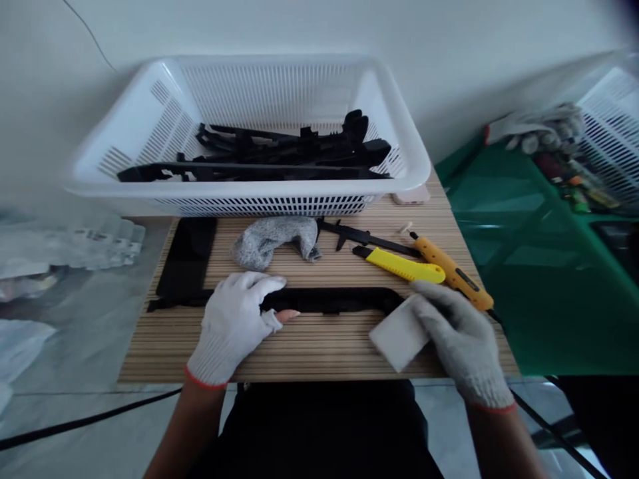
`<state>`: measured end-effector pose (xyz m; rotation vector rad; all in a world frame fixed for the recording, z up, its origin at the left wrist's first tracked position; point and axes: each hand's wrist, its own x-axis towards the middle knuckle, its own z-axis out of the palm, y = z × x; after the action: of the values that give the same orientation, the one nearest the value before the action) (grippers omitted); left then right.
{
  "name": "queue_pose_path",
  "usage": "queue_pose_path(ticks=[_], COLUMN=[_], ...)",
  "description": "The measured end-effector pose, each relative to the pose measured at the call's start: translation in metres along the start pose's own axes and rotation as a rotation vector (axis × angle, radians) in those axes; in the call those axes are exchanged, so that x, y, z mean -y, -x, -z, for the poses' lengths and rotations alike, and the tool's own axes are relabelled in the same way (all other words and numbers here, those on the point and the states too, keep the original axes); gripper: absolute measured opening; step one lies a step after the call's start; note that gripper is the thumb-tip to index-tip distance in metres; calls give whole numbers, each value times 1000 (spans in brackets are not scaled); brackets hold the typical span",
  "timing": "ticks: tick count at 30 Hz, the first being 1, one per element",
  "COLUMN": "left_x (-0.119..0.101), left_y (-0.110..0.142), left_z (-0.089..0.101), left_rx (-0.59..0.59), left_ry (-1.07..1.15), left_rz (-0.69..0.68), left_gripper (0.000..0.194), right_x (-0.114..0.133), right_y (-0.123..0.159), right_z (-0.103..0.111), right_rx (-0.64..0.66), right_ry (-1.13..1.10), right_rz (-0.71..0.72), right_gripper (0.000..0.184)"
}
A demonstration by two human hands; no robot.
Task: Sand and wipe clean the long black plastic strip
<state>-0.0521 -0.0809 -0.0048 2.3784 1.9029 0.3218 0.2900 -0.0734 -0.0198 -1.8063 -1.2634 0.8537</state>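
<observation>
A long, thin black plastic part (334,300) lies across the striped board, and my gloved left hand (232,326) grips it left of its middle. The thumb's bare tip sticks out of that glove along the part's near edge. At the right end, my gloved right hand (462,339) holds a white, flat square pad (400,336) by its right side. The pad's upper corner is at the part's end; whether they touch, I cannot tell. Just beyond the right hand are a yellow utility knife (399,265) and an orange corded hand tool (452,273).
A white plastic basket (279,189) with several black parts stands at the back of the striped table (319,352). Between basket and hands lie a grey cloth (277,238), a black caliper (369,238) and a flat dark slab (188,256). A green surface (504,199) with gloves (542,126) is at right.
</observation>
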Motion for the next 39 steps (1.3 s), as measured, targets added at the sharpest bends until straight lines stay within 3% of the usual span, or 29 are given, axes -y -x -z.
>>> queue_pose_path(ticks=[2, 6, 10, 14, 16, 20, 22, 24, 27, 31, 35, 38, 39], left_x=[0, -2, -4, -5, -4, -2, 0, 1, 2, 2, 2, 1, 1], left_y=[0, -1, -3, -4, -4, -4, -4, -3, -3, -3, -3, -3, -3], left_z=[-1, -2, -1, 1, 1, -1, -2, -4, -5, -4, -3, -3, -3], left_rx=[5, 9, 19, 45, 49, 33, 19, 2, -14, -21, 7, 21, 26], left_ry=[25, 28, 13, 14, 21, 35, 39, 38, 29, 28, 17, 19, 21], left_rz=[4, 17, 20, 42, 47, 43, 30, 13, -8, -11, 5, 17, 25], left_gripper=[54, 56, 51, 48, 47, 52, 57, 61, 66, 69, 63, 59, 58], right_x=[-2, -3, -8, -15, -14, -4, 1, 5, 11, 19, 21, 19, 19], right_y=[-2, -5, -2, 1, 1, -4, -7, -9, -12, -17, -21, -22, -22], right_z=[4, 8, 12, 27, 37, 51, 53, 55, 55, 51, 42, 40, 40], right_rx=[83, -114, 39, -71, -13, 323, 393, 337, 144, 235, 132, 324, 333], right_ry=[24, 53, -8, -205, -262, -100, -2, 48, 64, 204, 278, 256, 259], right_rz=[25, 36, 49, 170, 229, 215, 152, 87, 5, -4, 39, 45, 43], right_gripper=[35, 31, 29, 9, 16, 14, 30, 42, 34, 37, 42, 38, 37])
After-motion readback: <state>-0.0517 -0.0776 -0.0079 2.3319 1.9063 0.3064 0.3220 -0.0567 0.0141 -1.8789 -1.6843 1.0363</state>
